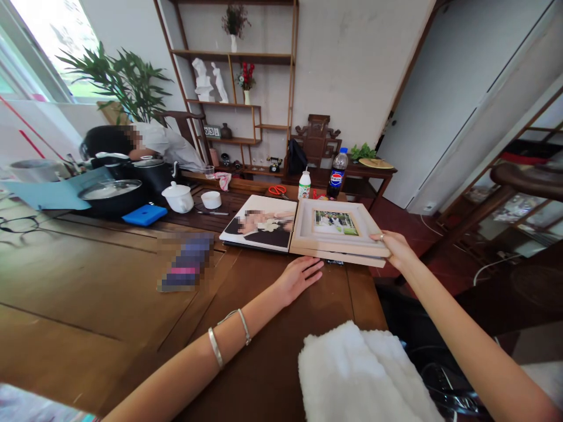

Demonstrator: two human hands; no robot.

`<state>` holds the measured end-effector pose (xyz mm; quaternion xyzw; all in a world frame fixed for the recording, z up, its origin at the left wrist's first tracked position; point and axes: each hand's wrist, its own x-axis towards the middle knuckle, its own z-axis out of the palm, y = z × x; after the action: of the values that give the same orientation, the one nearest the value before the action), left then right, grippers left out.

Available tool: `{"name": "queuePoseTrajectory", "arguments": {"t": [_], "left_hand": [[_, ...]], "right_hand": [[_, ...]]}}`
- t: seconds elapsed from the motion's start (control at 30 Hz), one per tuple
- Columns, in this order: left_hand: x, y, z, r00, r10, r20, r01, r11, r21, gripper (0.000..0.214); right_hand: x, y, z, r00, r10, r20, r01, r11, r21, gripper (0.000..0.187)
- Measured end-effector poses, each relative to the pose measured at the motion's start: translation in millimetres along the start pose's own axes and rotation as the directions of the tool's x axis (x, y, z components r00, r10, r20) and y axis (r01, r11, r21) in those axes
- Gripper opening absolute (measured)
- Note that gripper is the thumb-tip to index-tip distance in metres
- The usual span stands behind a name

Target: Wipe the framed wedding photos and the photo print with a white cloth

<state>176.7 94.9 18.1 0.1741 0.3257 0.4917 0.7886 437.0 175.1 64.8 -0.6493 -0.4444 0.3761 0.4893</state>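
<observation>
My right hand (394, 249) grips the right edge of a pale picture frame (303, 225), thumb on top and fingers underneath. The frame holds a small photo of people on green grass and lies on another pale frame (352, 258). My left hand (300, 278) rests flat on the table by the near edge of these frames, fingers stretched out and holding nothing. To the left of the frames, a photo album or print (277, 237) with a dark and white picture lies face up. A folded white fluffy towel (347, 369) is at the table's front edge.
A phone-like blurred item (187, 264), a blue box (144, 214), a white teapot (178, 198) and a pan (112, 196) stand left. Behind are red scissors (277, 190), a white bottle (304, 186) and a cola bottle (337, 176). A person (167, 143) leans at the far left.
</observation>
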Motion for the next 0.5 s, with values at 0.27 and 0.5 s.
{"name": "queuePoseTrajectory", "arguments": {"t": [0.27, 0.5], "left_hand": [[2, -2, -2.6, 0.999, 0.02, 0.033, -0.02, 1.0, 0.013, 0.004], [4, 1, -0.2, 0.999, -0.03, 0.022, 0.029, 0.999, 0.045, 0.025]], "right_hand": [[10, -5, -9, 0.995, -0.102, 0.005, 0.087, 0.82, -0.565, 0.025], [9, -13, -9, 0.991, -0.064, 0.121, 0.137, 0.531, -0.837, 0.035]]}}
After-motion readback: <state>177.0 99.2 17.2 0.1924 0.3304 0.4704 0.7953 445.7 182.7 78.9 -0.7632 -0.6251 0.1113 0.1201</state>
